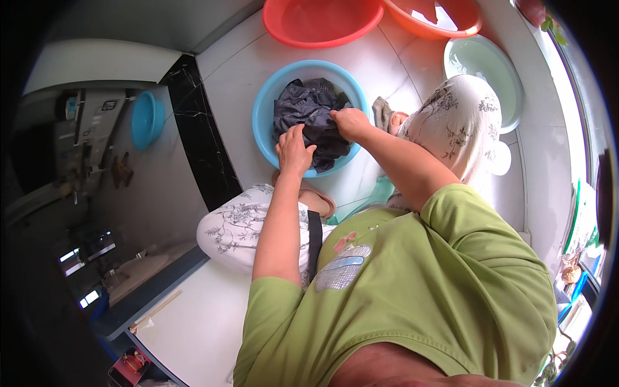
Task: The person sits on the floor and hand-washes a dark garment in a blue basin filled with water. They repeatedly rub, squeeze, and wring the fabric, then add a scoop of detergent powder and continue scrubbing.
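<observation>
A light-blue plastic basin (265, 137) stands on the floor between my knees, with a bunched dark grey-blue garment (302, 109) in it. The cloth looks wet and creased, and it hides most of the basin's bottom. My right hand (350, 123) grips a fold at the garment's right side, its fingers curled in. On the near left part of the cloth rests my left hand (294, 151), palm down with thumb and fingers apart.
Beyond the basin are a red basin (324, 24) and an orange basin (435, 26). A pale basin of water (483, 63) stands by my right knee. A brownish cloth (382, 113) lies by my right foot. Left, past a black marble strip (200, 130), sits another blue basin (147, 120).
</observation>
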Motion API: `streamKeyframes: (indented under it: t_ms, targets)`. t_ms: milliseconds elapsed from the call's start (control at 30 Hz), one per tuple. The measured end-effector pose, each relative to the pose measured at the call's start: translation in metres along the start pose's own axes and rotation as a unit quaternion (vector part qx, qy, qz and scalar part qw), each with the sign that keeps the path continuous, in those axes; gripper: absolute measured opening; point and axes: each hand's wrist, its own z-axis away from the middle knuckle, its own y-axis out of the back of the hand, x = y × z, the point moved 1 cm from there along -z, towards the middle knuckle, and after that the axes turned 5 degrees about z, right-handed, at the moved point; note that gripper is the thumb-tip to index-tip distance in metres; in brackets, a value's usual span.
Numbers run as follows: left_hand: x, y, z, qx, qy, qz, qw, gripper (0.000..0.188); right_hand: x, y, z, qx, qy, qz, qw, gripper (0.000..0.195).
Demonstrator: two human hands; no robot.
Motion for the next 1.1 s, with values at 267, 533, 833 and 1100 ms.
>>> streamKeyframes:
  t_ms: [267, 533, 833, 1100]
  targets:
    - [0.013, 0.018, -0.01, 0.121, -0.024, 0.062, 0.99, 0.042, -0.057, 0.052, 0.025, 0.186, 0.195, -0.063, 0.961, 0.025]
    - [0.009, 0.074, -0.011, 0.231, 0.009, 0.286, 0.93, 0.028, -0.015, 0.084, 0.009, 0.091, 0.013, -0.215, 0.972, 0.053]
    - [0.027, 0.118, 0.006, 0.263, -0.023, 0.53, 0.806, 0.019, -0.008, 0.024, 0.004, 0.063, -0.003, -0.252, 0.966, 0.032]
    - [0.018, 0.094, 0.013, 0.239, -0.032, 0.578, 0.779, 0.021, -0.018, 0.043, 0.002, 0.014, -0.02, -0.225, 0.974, 0.036]
